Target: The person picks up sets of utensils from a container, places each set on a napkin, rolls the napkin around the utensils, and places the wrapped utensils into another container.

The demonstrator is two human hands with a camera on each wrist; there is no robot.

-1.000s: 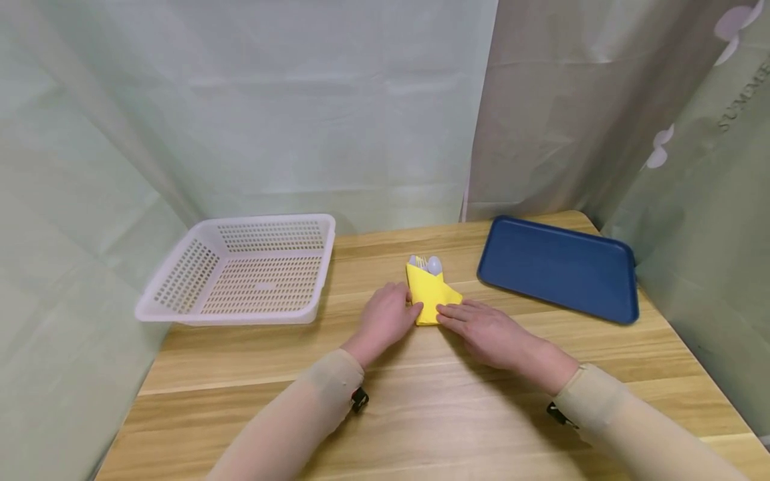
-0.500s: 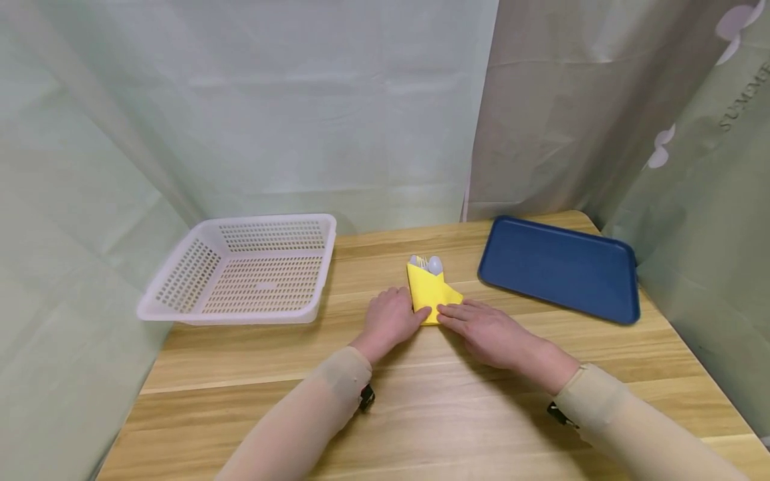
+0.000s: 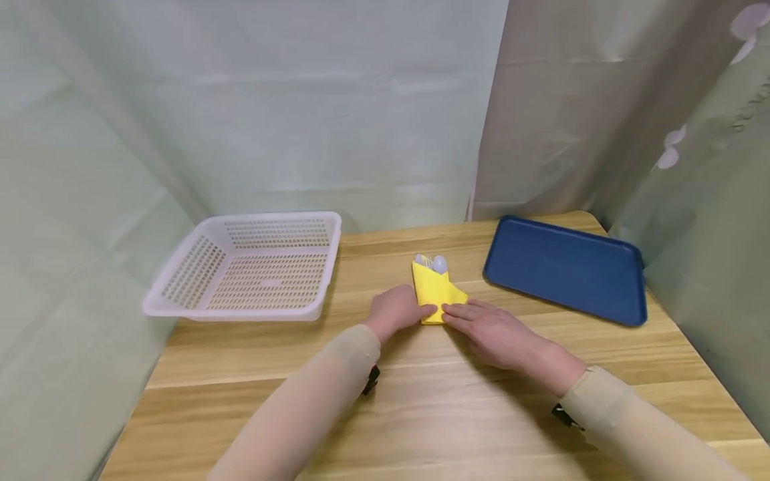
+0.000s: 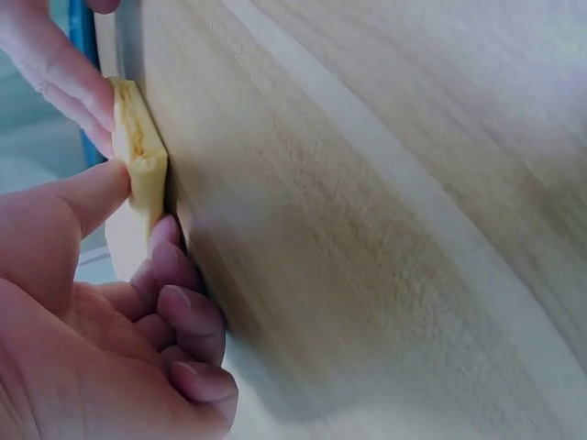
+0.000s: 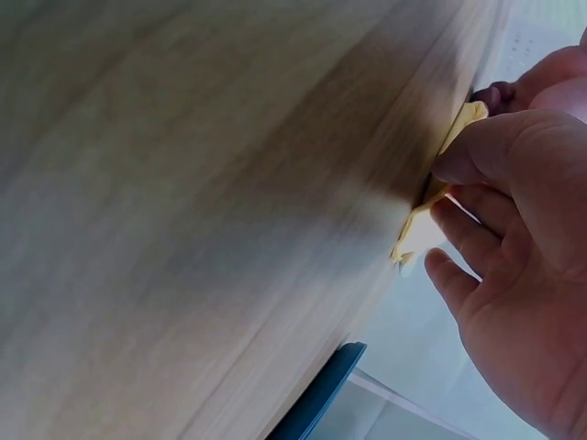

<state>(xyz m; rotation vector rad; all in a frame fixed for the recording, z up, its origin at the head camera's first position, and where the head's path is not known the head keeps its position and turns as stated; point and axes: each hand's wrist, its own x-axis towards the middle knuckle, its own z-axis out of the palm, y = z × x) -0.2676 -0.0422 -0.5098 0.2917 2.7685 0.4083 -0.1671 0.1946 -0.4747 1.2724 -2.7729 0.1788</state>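
A folded yellow napkin (image 3: 432, 288) lies on the table, with a fork (image 3: 427, 261), a spoon (image 3: 440, 264) and a third pale utensil end (image 3: 418, 258) sticking out of its far end. At its left edge my left hand (image 3: 394, 310) pinches it, thumb on top. In the left wrist view the other fingers (image 4: 188, 316) are curled beside the napkin's folded layers (image 4: 138, 147). My right hand (image 3: 496, 332) rests extended fingers on the napkin's near right part. The right wrist view shows its thumb (image 5: 468, 156) by the napkin's edge (image 5: 417, 229).
A white perforated basket (image 3: 313, 308) stands at the back left of the wooden table (image 3: 445, 414). A blue tray (image 3: 565, 270) lies at the back right. Pale curtains (image 3: 325, 120) hang behind and on both sides.
My left hand has shifted a little to the right along the napkin, its thumb reaching further over it. The right hand stays on the napkin. The head view has turned slightly left.
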